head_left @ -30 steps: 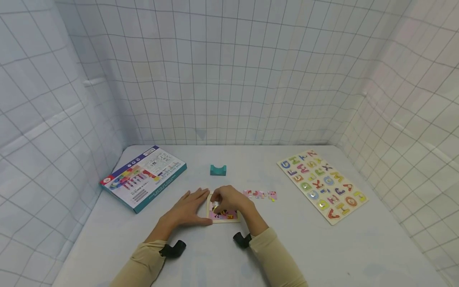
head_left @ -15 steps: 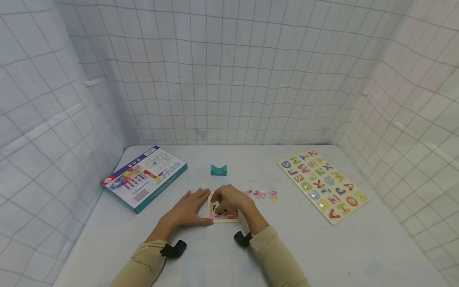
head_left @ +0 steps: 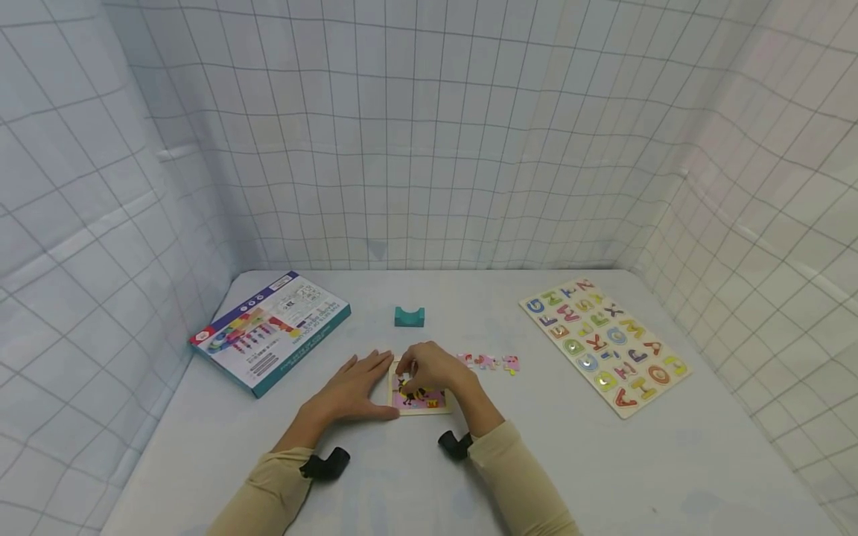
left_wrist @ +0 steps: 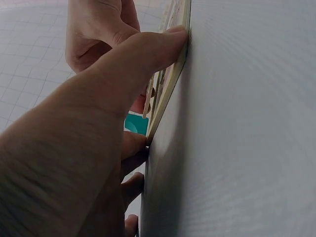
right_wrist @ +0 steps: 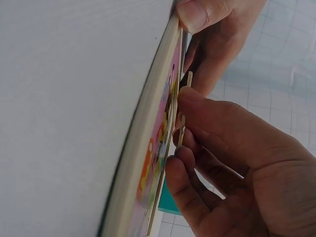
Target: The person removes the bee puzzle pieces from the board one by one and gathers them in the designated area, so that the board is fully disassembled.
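**Fitting a piece into the small puzzle board**

My left hand lies flat on the white table, fingers straight, thumb pressed against the near edge of the small square wooden puzzle board with the pink picture. My right hand pinches a thin wooden puzzle piece between thumb and fingertips, held over the board's far left corner. Loose pink pieces lie just right of my right hand, a teal arched block beyond.

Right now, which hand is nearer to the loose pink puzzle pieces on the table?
Right. The right hand is over the small puzzle board, just left of the loose pink pieces; the left hand rests at the board's far left edge.
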Action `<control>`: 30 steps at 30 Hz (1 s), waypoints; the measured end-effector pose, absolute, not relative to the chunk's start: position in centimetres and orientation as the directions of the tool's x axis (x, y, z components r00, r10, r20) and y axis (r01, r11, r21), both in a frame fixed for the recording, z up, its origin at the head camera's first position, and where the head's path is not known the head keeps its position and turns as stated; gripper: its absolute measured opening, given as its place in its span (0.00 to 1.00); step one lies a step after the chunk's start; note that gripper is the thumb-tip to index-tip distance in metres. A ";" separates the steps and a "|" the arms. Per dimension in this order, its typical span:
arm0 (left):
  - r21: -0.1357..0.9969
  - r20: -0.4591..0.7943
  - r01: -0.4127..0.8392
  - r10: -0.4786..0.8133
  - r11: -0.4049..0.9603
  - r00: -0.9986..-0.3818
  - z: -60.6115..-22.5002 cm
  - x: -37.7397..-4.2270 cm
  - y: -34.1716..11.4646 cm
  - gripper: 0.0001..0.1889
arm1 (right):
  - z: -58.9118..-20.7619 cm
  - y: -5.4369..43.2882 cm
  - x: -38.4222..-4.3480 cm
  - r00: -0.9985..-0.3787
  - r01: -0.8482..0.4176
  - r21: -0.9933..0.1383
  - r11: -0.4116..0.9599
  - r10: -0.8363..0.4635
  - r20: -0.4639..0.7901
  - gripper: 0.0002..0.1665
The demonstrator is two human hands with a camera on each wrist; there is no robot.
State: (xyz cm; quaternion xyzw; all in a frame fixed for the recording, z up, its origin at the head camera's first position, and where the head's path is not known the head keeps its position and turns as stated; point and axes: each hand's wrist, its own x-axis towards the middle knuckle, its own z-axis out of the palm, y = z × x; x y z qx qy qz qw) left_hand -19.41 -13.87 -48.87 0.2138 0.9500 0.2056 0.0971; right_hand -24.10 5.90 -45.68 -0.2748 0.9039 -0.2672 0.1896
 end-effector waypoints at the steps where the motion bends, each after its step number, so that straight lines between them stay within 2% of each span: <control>1: 0.433 -0.097 0.366 0.446 0.824 -0.890 -48.9 -19.4 -13.8 0.55 | -45.6 6.0 -24.1 -0.779 -0.394 -0.591 0.703 -0.598 -0.191 0.13; 23: 0.410 -0.121 0.360 0.441 0.838 -0.889 -49.2 -19.5 -13.9 0.56 | -44.4 7.9 -23.9 -0.788 -0.412 -0.576 0.706 -0.594 -0.164 0.16; 30: 0.423 -0.107 0.359 0.439 0.832 -0.892 -49.1 -19.5 -13.9 0.56 | -43.9 9.5 -23.9 -0.814 -0.396 -0.569 0.721 -0.562 -0.145 0.15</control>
